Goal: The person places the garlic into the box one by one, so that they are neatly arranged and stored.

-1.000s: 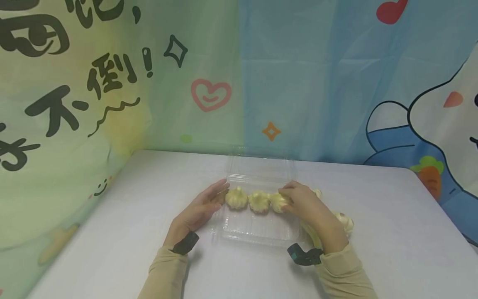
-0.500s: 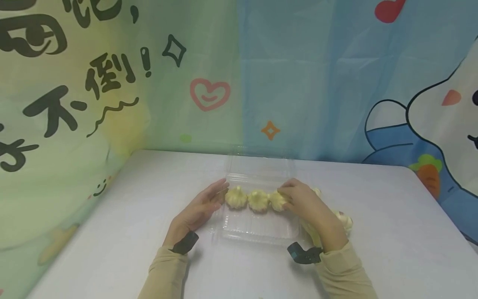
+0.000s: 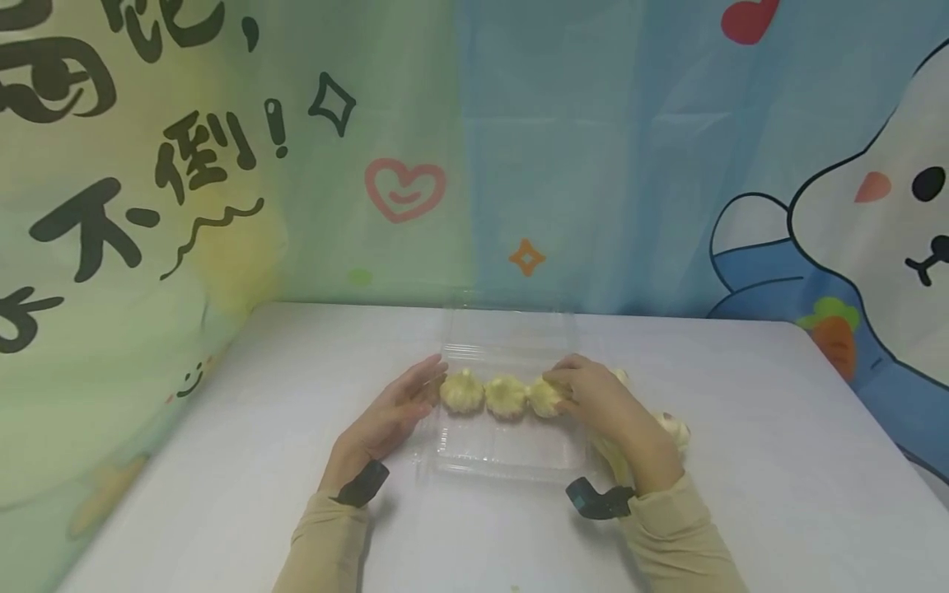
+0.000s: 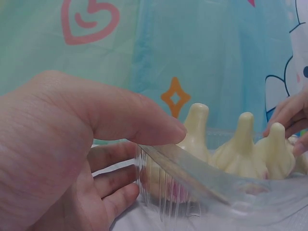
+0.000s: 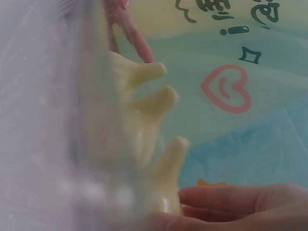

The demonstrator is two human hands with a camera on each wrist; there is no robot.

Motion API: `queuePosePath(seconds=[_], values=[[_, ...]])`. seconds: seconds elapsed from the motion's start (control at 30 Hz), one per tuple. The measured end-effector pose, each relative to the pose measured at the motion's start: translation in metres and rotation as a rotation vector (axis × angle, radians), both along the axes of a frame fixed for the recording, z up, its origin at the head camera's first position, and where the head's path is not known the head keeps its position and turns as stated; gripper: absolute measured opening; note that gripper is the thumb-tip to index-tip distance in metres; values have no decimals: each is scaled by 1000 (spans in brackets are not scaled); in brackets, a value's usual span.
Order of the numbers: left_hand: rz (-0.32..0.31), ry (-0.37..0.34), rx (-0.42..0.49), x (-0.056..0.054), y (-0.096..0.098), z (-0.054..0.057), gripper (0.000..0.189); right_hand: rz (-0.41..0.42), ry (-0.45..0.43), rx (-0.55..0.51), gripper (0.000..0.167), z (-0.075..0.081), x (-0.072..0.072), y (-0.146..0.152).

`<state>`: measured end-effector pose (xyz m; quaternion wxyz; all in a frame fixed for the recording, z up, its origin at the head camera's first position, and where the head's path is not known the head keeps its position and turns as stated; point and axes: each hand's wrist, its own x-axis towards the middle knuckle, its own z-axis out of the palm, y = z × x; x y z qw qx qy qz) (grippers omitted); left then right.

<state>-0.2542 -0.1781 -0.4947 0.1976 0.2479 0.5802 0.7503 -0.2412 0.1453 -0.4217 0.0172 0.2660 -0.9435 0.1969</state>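
A clear plastic clamshell box (image 3: 511,449) lies with its lid (image 3: 510,328) folded back. Three pale garlic bulbs stand in a row inside it: the left bulb (image 3: 462,392), the middle bulb (image 3: 506,398) and the right bulb (image 3: 544,399). Their stems point up in the left wrist view. My left hand (image 3: 396,408) holds the box's left side, its thumb over the rim and its fingers along the outer wall. With thumb and fingers, my right hand (image 3: 604,403) pinches the right bulb, partly covering it.
Another garlic bulb (image 3: 673,430) lies on the white table (image 3: 756,461) beyond my right wrist. A yellowish thing (image 3: 612,458) is mostly hidden under the right forearm. A printed cloth backdrop (image 3: 556,165) hangs behind the table's far edge.
The head view has shifted slightly, so everything appears a little further left. Both hands and the bulbs keep their places relative to the box.
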Motion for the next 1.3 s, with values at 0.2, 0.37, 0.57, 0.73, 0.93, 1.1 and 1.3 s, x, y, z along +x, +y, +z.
queuePosePath(seconds=[0.2,0.37,0.57,0.73,0.93,1.1,1.3], values=[[-19,-8,7,-3,2,-3,70,-39,15,8,35,0,3,0],[-15,-13,-5,-4,5,-3,71,-77,23,11,33,0,5,1],[-9,-37,-5,-3,6,-3,72,-59,24,2,34,-2,4,3],[11,-34,-17,0,6,-2,72,-73,-61,-72,38,-3,1,11],[21,-20,-21,0,3,-1,72,-102,-209,-304,40,-3,-5,19],[18,-10,-15,0,0,-1,73,-121,-301,-502,43,-2,-10,25],[5,7,-21,-3,0,-3,72,-166,-424,-915,42,5,-9,32]])
